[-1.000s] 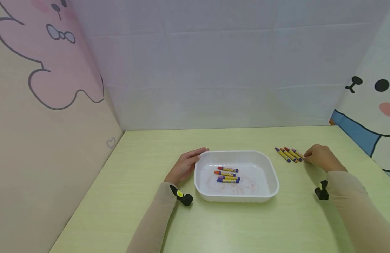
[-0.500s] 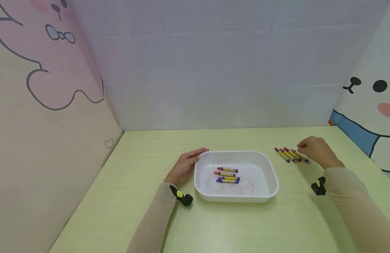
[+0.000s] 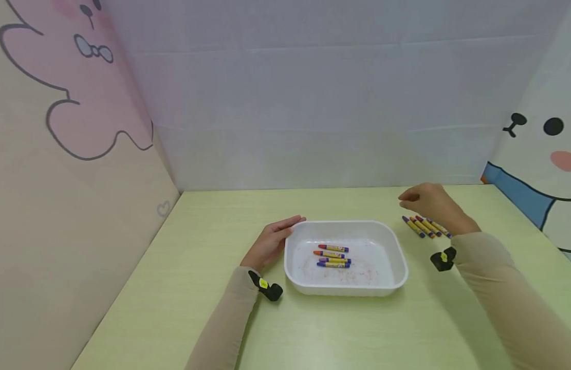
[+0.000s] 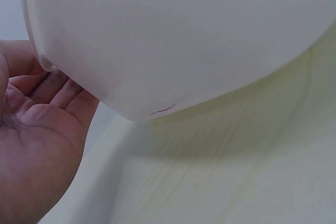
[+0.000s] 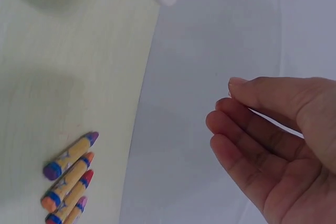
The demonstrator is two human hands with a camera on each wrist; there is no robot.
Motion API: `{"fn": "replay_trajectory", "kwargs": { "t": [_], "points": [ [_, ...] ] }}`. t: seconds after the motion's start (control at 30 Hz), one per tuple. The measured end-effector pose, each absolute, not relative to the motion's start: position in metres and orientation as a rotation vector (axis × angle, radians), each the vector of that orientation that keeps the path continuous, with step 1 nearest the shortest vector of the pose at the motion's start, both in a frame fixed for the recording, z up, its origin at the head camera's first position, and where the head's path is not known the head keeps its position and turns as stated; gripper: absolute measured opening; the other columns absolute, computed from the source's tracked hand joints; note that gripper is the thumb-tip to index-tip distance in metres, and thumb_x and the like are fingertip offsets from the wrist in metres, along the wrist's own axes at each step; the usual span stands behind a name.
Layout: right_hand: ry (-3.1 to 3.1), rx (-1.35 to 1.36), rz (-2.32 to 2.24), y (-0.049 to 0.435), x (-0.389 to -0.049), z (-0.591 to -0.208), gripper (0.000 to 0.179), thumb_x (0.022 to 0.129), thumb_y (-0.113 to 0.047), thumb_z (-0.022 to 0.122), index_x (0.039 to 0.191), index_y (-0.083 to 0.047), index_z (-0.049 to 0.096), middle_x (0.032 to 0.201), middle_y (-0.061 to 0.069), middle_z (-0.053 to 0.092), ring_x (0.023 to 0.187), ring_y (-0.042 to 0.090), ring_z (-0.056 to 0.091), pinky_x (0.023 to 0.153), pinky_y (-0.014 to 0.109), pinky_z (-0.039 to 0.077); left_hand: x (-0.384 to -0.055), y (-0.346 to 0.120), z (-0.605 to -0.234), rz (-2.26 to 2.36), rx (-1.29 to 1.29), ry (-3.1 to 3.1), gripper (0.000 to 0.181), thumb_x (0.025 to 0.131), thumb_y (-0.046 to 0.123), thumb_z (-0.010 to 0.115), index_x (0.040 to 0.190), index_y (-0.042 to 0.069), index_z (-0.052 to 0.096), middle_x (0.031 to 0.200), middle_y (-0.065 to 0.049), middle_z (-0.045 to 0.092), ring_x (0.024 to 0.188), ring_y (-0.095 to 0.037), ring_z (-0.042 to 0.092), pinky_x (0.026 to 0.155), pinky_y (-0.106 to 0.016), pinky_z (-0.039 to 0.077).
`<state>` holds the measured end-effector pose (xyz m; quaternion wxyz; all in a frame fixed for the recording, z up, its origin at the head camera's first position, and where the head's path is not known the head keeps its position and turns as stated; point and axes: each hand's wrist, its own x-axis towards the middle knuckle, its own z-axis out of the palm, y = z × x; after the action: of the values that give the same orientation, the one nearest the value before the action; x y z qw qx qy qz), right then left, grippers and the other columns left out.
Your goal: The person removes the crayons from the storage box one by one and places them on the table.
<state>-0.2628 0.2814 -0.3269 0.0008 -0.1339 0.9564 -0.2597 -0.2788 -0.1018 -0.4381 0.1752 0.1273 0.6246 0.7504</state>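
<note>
A white plastic tray (image 3: 398, 257) stands on the table, with several paper-wrapped crayons (image 3: 333, 248) lying in it, tips to the left. My left hand (image 3: 265, 245) holds the tray's far left corner, thumb at the rim and fingers along the outside; in the left wrist view the fingers go behind the tray wall (image 4: 173, 40). To the right of the tray, a slanted row of several crayons (image 3: 413, 226) lies on the table: purple, orange, red and pink-purple. My right hand (image 3: 430, 204) hovers above and behind this row, fingers loosely bent, nothing in them.
A pale green-yellow table (image 3: 341, 334) runs back to a white sheet wall (image 3: 313, 118). Cartoon-printed panels (image 3: 95, 216) stand at the sides. Each wrist wears a small black camera (image 3: 443, 259). Faint crayon smudges mark the tray floor.
My right hand has left the pink-purple crayon at the row's right end, lifted, and moved left and back over the row. The left hand and tray have stayed put.
</note>
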Motion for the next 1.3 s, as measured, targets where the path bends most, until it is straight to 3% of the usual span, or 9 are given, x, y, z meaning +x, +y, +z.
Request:
{"fn": "replay_trajectory", "kwargs": {
  "t": [0.13,0.33,0.67,1.0,1.3],
  "points": [
    [2.954,-0.467,-0.843,0.261,-0.265,-0.324,0.029,0.093,-0.018,0.062,0.113,0.002,0.068,0.107,0.021,0.07,0.084,0.028,0.066,0.07,0.039,0.056,-0.279,-0.102,-0.438,2.123,0.364,1.767,0.043,0.1,0.003,0.043,0.143,0.002,0.044,0.147,-0.012,0.046,0.138,-0.024,0.041,0.109,-0.035,0.04],
    [2.88,-0.604,-0.788,0.231,-0.268,-0.325,0.024,0.091,-0.017,0.065,0.108,-0.001,0.072,0.108,0.018,0.071,0.094,0.029,0.067,0.078,0.043,0.057,-0.279,-0.102,-0.438,2.131,0.346,1.769,0.042,0.1,0.003,0.044,0.142,0.002,0.046,0.146,-0.012,0.048,0.137,-0.024,0.042,0.108,-0.035,0.041],
    [2.71,-0.66,-0.715,0.189,-0.277,-0.345,0.019,0.089,-0.013,0.068,0.103,-0.003,0.074,0.092,0.005,0.074,0.08,0.013,0.066,0.075,0.033,0.057,-0.279,-0.103,-0.438,2.136,0.357,1.758,0.043,0.1,0.003,0.042,0.143,0.002,0.044,0.147,-0.012,0.046,0.14,-0.028,0.038,0.111,-0.04,0.038],
    [2.639,-0.597,-0.646,0.165,-0.278,-0.362,0.015,0.086,-0.009,0.07,0.1,-0.006,0.076,0.093,0.003,0.071,0.081,0.013,0.061,0.078,0.031,0.056,-0.282,-0.1,-0.44,2.136,0.323,1.764,0.041,0.1,0.004,0.044,0.141,0.005,0.048,0.146,-0.01,0.048,0.137,-0.023,0.043,0.109,-0.035,0.041],
    [2.666,-0.615,-0.549,0.159,-0.277,-0.377,0.007,0.084,-0.011,0.073,0.089,-0.01,0.076,0.083,-0.001,0.068,0.08,0.015,0.056,0.071,0.029,0.05,-0.28,-0.099,-0.436,2.147,0.342,1.75,0.041,0.1,0.003,0.043,0.141,0.004,0.049,0.145,-0.01,0.049,0.136,-0.023,0.044,0.108,-0.035,0.041]
  ]
}}
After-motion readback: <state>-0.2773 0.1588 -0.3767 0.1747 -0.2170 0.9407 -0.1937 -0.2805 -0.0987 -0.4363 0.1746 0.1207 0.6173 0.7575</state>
